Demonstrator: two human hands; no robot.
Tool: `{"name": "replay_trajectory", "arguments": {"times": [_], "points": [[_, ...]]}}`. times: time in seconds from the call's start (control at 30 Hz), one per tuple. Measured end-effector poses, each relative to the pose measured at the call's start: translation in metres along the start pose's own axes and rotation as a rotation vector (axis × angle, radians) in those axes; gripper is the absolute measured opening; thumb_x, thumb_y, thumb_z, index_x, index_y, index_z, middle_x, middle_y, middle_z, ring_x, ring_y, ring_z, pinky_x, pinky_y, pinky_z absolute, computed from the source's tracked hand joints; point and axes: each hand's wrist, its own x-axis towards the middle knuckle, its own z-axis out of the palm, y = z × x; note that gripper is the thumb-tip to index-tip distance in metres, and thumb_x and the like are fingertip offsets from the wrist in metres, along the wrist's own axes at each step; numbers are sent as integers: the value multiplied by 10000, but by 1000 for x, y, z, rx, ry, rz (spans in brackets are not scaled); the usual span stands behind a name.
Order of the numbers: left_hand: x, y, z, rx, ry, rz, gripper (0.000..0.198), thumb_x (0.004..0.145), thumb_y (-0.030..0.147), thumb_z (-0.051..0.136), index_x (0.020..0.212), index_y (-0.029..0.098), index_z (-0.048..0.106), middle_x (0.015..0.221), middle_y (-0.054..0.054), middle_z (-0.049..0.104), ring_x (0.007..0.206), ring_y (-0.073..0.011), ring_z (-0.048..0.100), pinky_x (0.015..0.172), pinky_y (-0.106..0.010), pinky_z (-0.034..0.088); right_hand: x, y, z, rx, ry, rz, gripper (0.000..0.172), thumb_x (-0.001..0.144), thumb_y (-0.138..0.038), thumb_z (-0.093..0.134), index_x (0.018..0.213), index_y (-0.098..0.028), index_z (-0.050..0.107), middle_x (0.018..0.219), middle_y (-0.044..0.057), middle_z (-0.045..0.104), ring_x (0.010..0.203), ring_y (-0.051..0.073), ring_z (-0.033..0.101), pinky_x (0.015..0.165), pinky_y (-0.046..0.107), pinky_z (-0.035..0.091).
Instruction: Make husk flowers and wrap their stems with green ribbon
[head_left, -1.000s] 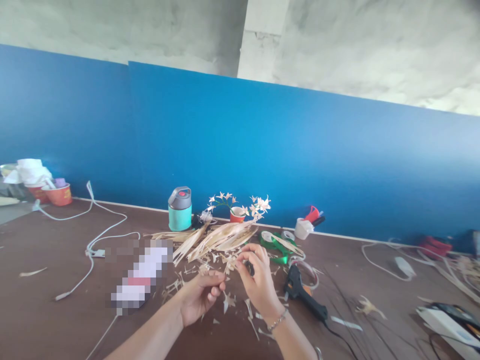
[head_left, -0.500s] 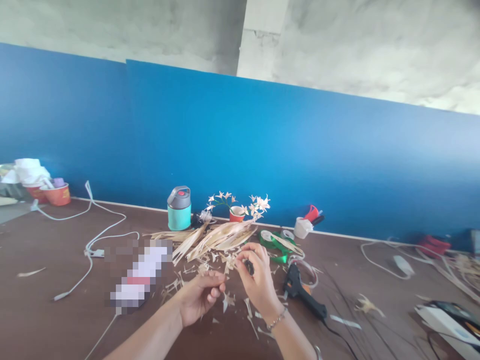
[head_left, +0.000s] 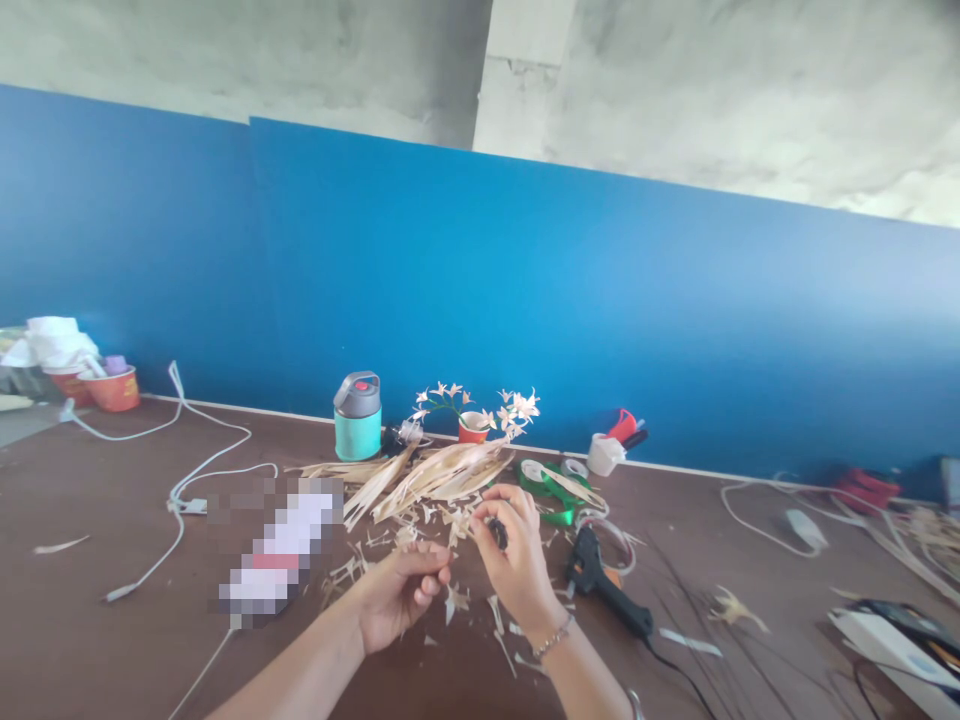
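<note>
My left hand (head_left: 405, 595) is closed in a pinch, thumb against forefinger, over the middle of the table. Whatever is between those fingertips is too small to make out. Just to its right, my right hand (head_left: 514, 550) is curled, with thumb and forefinger close together. Something dark shows inside its curled fingers, too hidden to name. The two hands are near each other but apart. Below and behind them lie pale scraps of dried husk (head_left: 455, 600), and beyond is a pile of long dried husks (head_left: 450, 475).
A glue gun (head_left: 611, 590) lies right of my hands, near green ribbon (head_left: 559, 495). Behind the husks stand a turquoise flask (head_left: 358, 420) and a red cup (head_left: 472, 430) with pale flowers (head_left: 517, 408). A white cable (head_left: 180, 480) trails at left; a blue partition (head_left: 525, 290) backs the table.
</note>
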Motion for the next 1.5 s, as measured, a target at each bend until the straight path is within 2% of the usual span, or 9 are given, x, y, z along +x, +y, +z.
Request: {"name": "replay_trajectory", "arguments": {"times": [0.37, 0.43, 0.57, 0.63, 0.73, 0.87, 1.07, 1.37, 1.5], "points": [[2, -1, -3, 0, -8, -2, 125, 699, 35, 646, 601, 81, 585, 521, -21, 577, 371, 4, 422, 327, -49, 295, -1, 1, 1, -12, 17, -17, 78, 799, -157, 514, 771, -212, 562, 915, 45, 538, 910, 219, 500, 815, 391, 383], [2, -1, -3, -1, -9, 3, 126, 680, 42, 669, 599, 82, 582, 521, -21, 577, 373, 5, 422, 327, -50, 290, -1, 1, 0, 3, 28, -17, 56, 794, -181, 532, 820, -214, 570, 942, 54, 539, 934, 229, 499, 825, 400, 390], [3, -1, -6, -8, -60, 44, 149, 636, 86, 729, 595, 81, 585, 530, -21, 584, 375, 7, 412, 325, -59, 277, -2, 0, -1, 93, 67, 18, 198, 803, -203, 531, 1001, -216, 533, 1013, 77, 527, 997, 243, 476, 867, 423, 387], [2, -1, -7, -9, -112, 56, 169, 608, 113, 762, 601, 81, 595, 537, -19, 589, 369, 11, 396, 317, -65, 257, -2, 1, -1, 161, 71, 76, 184, 823, -214, 511, 1004, -213, 539, 1018, 80, 525, 1008, 239, 472, 883, 418, 381], [-1, 0, -7, -17, -213, 46, 198, 583, 140, 790, 602, 80, 602, 545, -15, 592, 359, 21, 366, 307, -70, 223, -2, 6, 2, 318, 28, 207, 125, 841, -257, 497, 887, -204, 601, 979, 74, 542, 972, 223, 499, 854, 367, 398], [-5, 1, -7, -26, -310, 36, 197, 598, 154, 790, 619, 81, 609, 564, -17, 599, 360, 24, 356, 308, -74, 203, -1, 10, 6, 605, -153, 352, 148, 807, -309, 562, 803, -203, 666, 899, 49, 567, 868, 193, 535, 754, 298, 421], [-4, -1, -7, -21, -314, 20, 204, 604, 163, 789, 648, 87, 605, 563, -20, 612, 351, 21, 356, 303, -80, 183, -1, -6, 5, 1029, -402, 567, 146, 705, -343, 700, 706, -197, 716, 872, 28, 547, 802, 161, 535, 705, 272, 416], [-2, -3, -8, -13, -363, -16, 186, 613, 158, 776, 660, 85, 612, 557, -16, 608, 348, 20, 343, 299, -87, 165, -6, -15, 10, 1205, -352, 728, 150, 620, -304, 777, 594, -179, 699, 839, 22, 571, 757, 137, 537, 705, 252, 425], [-2, -2, -7, -2, -311, -6, 191, 598, 166, 779, 659, 84, 617, 567, -39, 629, 347, 18, 335, 301, -93, 141, -6, -19, 10, 1225, -323, 762, 176, 609, -306, 778, 581, -174, 665, 822, 3, 564, 627, 102, 534, 587, 226, 424]]}}
